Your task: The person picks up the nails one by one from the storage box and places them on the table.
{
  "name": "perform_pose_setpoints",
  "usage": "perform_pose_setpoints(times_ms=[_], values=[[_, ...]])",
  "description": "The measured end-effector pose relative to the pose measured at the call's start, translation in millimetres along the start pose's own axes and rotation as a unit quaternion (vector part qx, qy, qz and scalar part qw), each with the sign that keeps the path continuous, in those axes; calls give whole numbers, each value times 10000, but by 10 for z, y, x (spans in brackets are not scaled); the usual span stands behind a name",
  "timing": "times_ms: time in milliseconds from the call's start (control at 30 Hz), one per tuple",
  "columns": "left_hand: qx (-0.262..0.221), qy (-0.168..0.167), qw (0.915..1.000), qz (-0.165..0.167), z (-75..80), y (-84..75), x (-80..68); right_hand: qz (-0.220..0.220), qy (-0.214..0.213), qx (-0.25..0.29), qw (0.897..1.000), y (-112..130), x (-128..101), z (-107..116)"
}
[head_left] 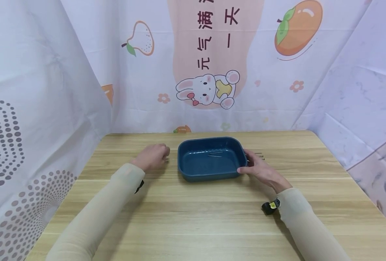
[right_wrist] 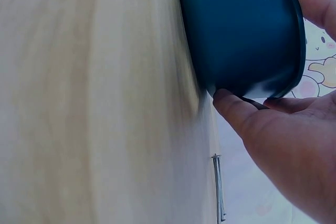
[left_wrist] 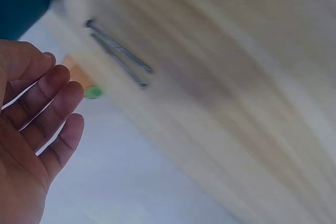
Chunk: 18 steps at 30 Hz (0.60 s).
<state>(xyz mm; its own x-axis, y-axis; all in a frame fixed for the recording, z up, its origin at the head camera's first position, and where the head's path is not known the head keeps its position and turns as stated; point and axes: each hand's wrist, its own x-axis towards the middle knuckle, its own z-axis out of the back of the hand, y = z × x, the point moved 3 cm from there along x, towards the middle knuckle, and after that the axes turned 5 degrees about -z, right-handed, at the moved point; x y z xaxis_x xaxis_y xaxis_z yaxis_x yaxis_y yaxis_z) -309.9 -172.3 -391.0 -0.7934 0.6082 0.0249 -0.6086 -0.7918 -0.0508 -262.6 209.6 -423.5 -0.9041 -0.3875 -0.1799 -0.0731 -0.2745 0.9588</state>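
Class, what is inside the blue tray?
The tray holds thin nails on its floor. Its near wall hides the floor strip just behind it.

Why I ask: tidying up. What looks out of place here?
Loose nails lie on the table on both sides of the blue tray, while only a couple are inside it.

Right hand [right_wrist: 283, 129] on the blue tray [right_wrist: 241, 30]
Thumb and fingers grip the tray's end wall; a nail [right_wrist: 218, 187] lies on the wooden tabletop [right_wrist: 89, 103] just beside the hand.
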Motion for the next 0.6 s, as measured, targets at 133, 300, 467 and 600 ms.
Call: perform_pose_setpoints(times_ms=[133, 300, 467, 600], values=[[53, -42, 9999, -103, 129, -115, 67, 7, -3, -6, 10000, -4, 2, 5], [178, -90, 9994, -267, 262, -267, 157, 12, 11, -13, 10000, -4, 0, 10], [285, 43, 9991, -309, 363, -429, 264, -5, 29, -30, 10000, -1, -11, 9], [261, 134, 9989, -370, 404, -533, 361, -26, 5, 8, 10000, 13, -22, 7]])
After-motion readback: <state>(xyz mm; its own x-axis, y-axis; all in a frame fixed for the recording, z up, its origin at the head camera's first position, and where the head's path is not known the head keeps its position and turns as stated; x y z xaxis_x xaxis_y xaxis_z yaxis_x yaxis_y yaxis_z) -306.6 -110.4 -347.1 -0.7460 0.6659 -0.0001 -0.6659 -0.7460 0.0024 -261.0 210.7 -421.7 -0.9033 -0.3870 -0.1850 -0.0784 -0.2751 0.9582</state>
